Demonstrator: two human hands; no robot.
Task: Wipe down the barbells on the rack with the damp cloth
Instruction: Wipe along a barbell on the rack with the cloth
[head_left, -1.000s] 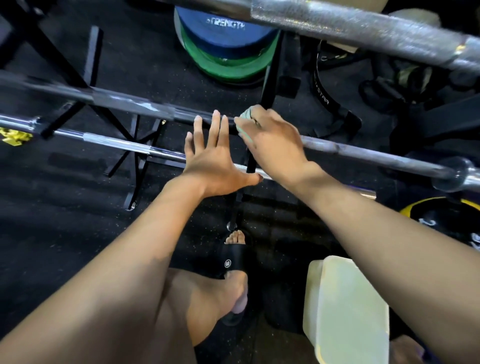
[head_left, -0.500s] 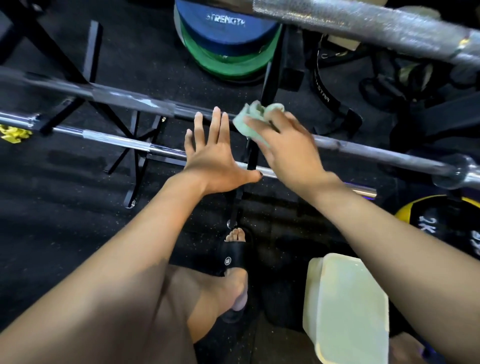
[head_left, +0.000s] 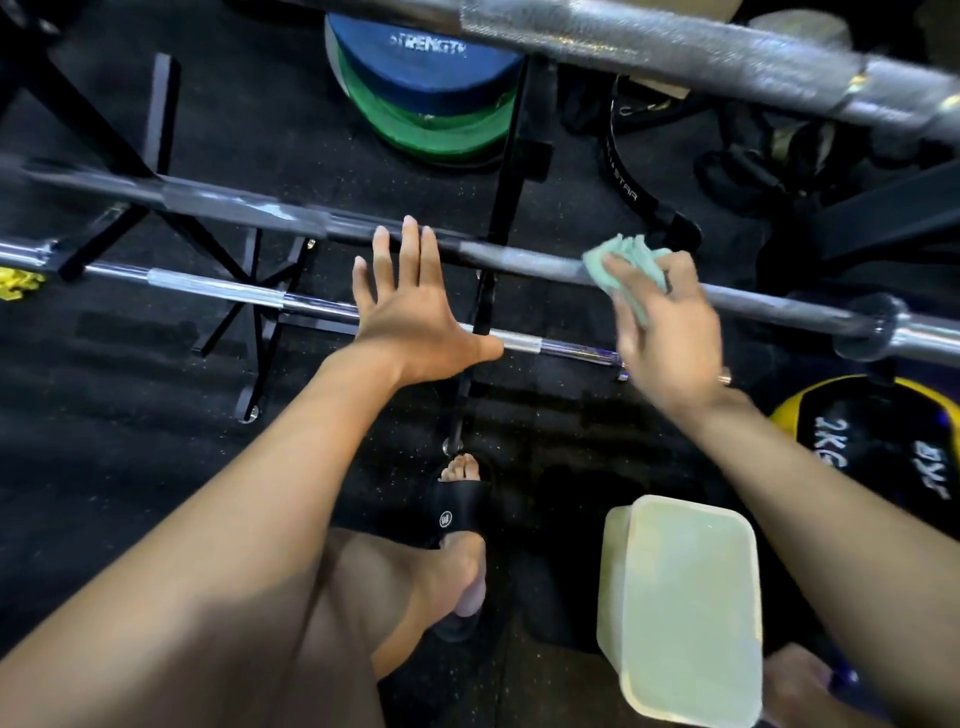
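The wiping step was in hand. The right hand (head_left: 670, 332), right of centre in the frame, gripped the pale green damp cloth (head_left: 626, 265) with its fingers (head_left: 631, 283) curled round it, the cloth bunched at the fingertips and lying on or just over the middle barbell (head_left: 519, 257), though blur hid the exact contact. The left hand (head_left: 415, 312), at centre, was flat with fingers straight and slightly spread, its fingertips at that same bar, well apart from the cloth. In my judgement the next move called for sliding the cloth along the shaft toward the collar (head_left: 872, 325) at the right edge, then treating the lower barbell (head_left: 218, 286) and the upper barbell (head_left: 649, 44).
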